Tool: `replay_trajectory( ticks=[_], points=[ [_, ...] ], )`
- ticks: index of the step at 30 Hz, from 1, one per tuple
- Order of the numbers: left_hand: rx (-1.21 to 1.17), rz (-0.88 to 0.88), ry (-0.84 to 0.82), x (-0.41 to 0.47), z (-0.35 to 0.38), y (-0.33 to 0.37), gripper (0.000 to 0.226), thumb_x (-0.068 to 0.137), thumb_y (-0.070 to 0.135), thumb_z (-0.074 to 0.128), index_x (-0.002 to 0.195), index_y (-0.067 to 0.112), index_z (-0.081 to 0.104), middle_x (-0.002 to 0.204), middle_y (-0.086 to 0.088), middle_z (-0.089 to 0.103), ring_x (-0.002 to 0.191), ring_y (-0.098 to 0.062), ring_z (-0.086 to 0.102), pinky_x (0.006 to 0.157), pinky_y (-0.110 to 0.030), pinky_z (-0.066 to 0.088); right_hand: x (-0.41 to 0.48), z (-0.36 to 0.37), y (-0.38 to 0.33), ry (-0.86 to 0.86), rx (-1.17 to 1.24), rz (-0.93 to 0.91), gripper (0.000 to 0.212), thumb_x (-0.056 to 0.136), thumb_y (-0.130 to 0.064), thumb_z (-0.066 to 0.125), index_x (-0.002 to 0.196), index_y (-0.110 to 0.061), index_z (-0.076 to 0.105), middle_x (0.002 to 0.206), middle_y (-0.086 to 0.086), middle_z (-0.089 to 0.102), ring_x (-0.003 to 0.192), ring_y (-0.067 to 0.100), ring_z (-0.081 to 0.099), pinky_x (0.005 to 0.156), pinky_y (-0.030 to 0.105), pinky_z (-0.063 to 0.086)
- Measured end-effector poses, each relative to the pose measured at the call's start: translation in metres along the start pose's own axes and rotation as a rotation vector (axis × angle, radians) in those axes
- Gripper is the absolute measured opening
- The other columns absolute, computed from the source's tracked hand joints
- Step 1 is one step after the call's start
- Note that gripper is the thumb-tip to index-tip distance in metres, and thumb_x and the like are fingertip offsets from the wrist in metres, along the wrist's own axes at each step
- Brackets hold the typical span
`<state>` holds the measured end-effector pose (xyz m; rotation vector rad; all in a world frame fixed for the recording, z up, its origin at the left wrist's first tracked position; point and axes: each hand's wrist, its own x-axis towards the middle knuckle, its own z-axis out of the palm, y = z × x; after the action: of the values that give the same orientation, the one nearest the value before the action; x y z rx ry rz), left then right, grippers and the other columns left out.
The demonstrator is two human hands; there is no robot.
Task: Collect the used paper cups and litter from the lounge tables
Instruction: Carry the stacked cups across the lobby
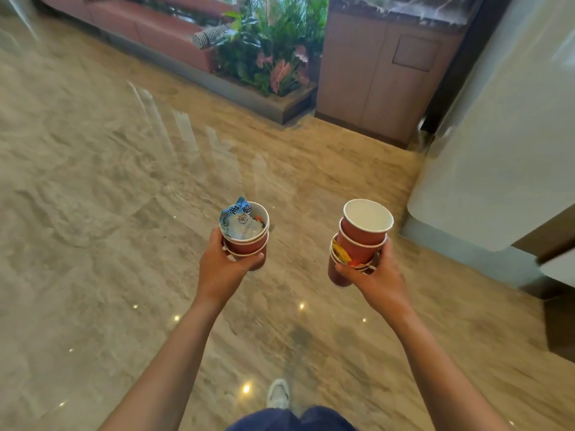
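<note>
both arms are out in front over a glossy marble floor point(93, 181), each hand carrying its own stack. the left hand point(222, 265) is wrapped tight around a short stack of red paper cups point(249, 245), thumb curled across the front of the lowest cup, fingers out of sight behind it. above that grip, the top cup is stuffed with litter: a blue and white wrapper point(238, 211) pokes up past the rim on the far left side, and a pale packet point(244, 227) lies crumpled inside the cup, with a scrap of orange just beside it.

over on the other side, the right hand point(378, 275) is clamped on a taller stack of cups point(361, 241), thumb pressed across the lower part, fingers curled round the right side. above the grip the top cup stands open, white inside, nothing in it, leaning a little away from the hand. just above the thumb, a yellow and orange wrapper point(342, 255) is wedged between two cups in the stack.

the two stacks are well apart, both held clear of the floor. below the hands, a white shoe point(278, 393) and dark blue trousers point(292, 419). beyond the hands, a planter of green and pink plants point(273, 51) sits just beside a wooden cabinet point(373, 73).
</note>
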<state>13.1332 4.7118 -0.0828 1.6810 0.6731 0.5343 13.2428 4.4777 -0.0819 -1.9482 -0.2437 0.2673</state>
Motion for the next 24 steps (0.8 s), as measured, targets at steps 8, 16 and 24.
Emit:
replay_trajectory(
  ticks=[8, 16, 24],
  points=[
    [0.008, -0.005, -0.032, 0.128, 0.04, 0.014, 0.071, 0.06, 0.006, 0.088, 0.116, 0.03, 0.052, 0.107, 0.011, 0.064, 0.102, -0.011, 0.061, 0.086, -0.026, 0.047, 0.127, 0.021, -0.023, 0.05, 0.035, -0.015, 0.075, 0.065, -0.016, 0.086, 0.125, -0.026, 0.042, 0.106, -0.019, 0.057, 0.094, -0.006, 0.057, 0.075, 0.016, 0.045],
    [0.007, -0.019, -0.012, 0.257, 0.101, 0.024, 0.065, 0.063, 0.0, 0.085, 0.112, 0.028, 0.052, 0.1, 0.017, 0.062, 0.094, -0.005, 0.059, 0.08, -0.02, 0.047, 0.271, 0.024, -0.033, 0.02, 0.057, -0.012, 0.071, 0.065, -0.013, 0.085, 0.119, -0.032, 0.042, 0.105, -0.023, 0.058, 0.091, -0.012, 0.057, 0.071, 0.01, 0.046],
    [0.015, -0.017, 0.006, 0.386, 0.158, 0.044, 0.066, 0.061, 0.003, 0.087, 0.111, 0.031, 0.055, 0.104, 0.008, 0.066, 0.101, -0.017, 0.063, 0.088, -0.033, 0.051, 0.409, 0.023, -0.054, -0.04, 0.011, -0.031, 0.077, 0.064, -0.014, 0.086, 0.127, -0.025, 0.043, 0.104, -0.027, 0.055, 0.093, -0.016, 0.055, 0.074, 0.008, 0.044]
  ],
)
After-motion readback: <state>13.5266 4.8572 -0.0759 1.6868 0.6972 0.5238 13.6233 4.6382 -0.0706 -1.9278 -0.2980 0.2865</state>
